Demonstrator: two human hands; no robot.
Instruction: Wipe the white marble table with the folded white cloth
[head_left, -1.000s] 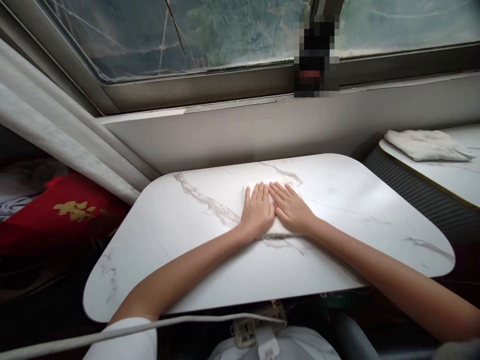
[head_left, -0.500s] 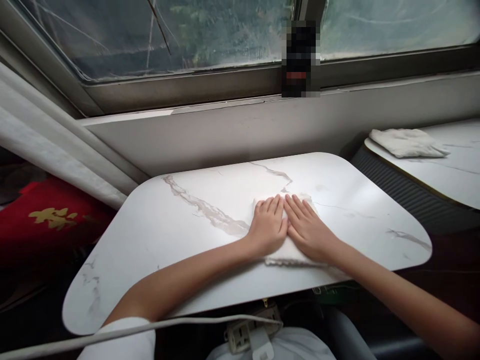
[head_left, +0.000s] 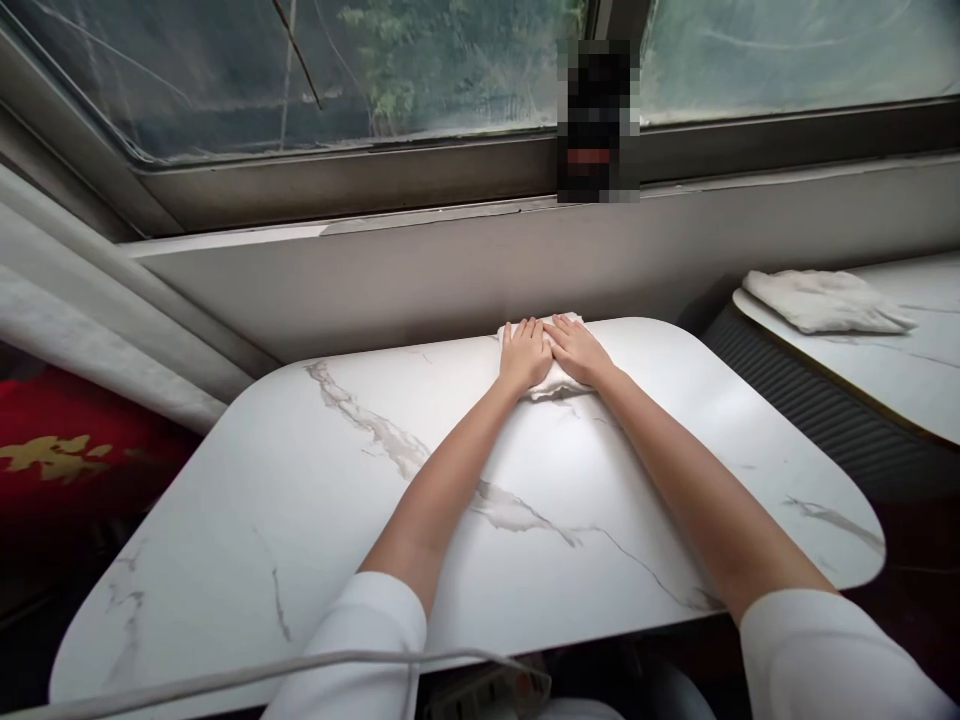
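A folded white cloth (head_left: 559, 384) lies at the far edge of a white marble-patterned table (head_left: 360, 500). Flat on its left part rests my left hand (head_left: 526, 352), fingers stretched out towards the wall. My right hand (head_left: 579, 349) presses on the cloth from the right, its fingers also straight and touching or nearly touching the left ones. Both arms are extended far forward over the tabletop. The palms hide much of the cloth.
A second white table (head_left: 930, 350) stands at the right with another folded cloth (head_left: 829, 300) on it. Behind are a wall and window (head_left: 375, 90). A grey cable (head_left: 247, 672) crosses the near left. Red fabric (head_left: 67, 450) and a curtain (head_left: 97, 320) are at left.
Both hands have pushed the cloth away from me, from the table's middle to its far edge. My arms are now straighter, and the view has shifted slightly.
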